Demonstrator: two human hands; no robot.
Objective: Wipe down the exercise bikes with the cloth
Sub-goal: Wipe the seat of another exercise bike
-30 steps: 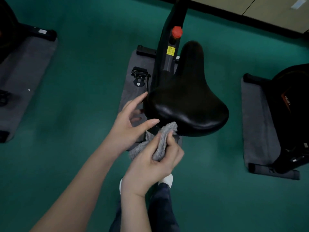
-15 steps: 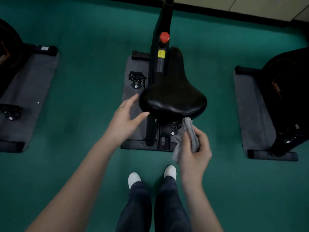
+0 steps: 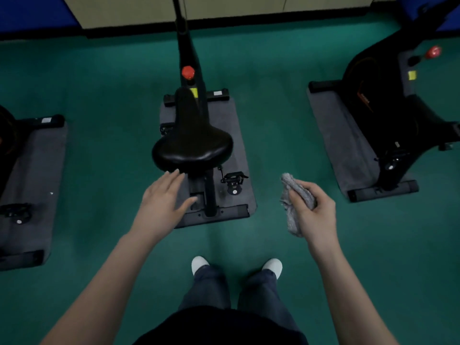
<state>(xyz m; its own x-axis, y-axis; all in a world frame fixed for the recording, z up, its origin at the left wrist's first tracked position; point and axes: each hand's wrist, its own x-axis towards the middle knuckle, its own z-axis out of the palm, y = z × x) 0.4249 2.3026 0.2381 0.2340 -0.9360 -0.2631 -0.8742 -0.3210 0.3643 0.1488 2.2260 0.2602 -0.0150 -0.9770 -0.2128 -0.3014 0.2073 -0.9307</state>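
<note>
- Green gym flooring [image 3: 273, 125] runs under you, with three exercise bikes in a row, each on its own grey mat; a pale wall closes off the far side.
- You stand at the near end of the middle bike [image 3: 191, 58], whose black saddle [image 3: 191, 148] sits straight ahead and whose red knob [image 3: 188, 72] is farther up the frame.
- Your left hand [image 3: 161, 202] is spread, fingers open, with the fingertips at the saddle's near edge; whether they touch it cannot be told.
- Your right hand [image 3: 313, 212] is closed around the grey cloth [image 3: 293, 202], which is bunched, with a tail hanging below your fist, well to the right of the saddle and off every bike.
- The right bike [image 3: 388, 115] stands beyond that hand, and the left bike [image 3: 10, 135] is only partly in view.
- Risk, as I judge it: the cloth is wadded so tight that only a small patch would meet any surface, leaving streaks or missed spots.
- The dangling tail could snag on the pedal [image 3: 234, 179] just right of the seat post if you reach low.
- Pressing the saddle with your left hand may swivel it.
</note>
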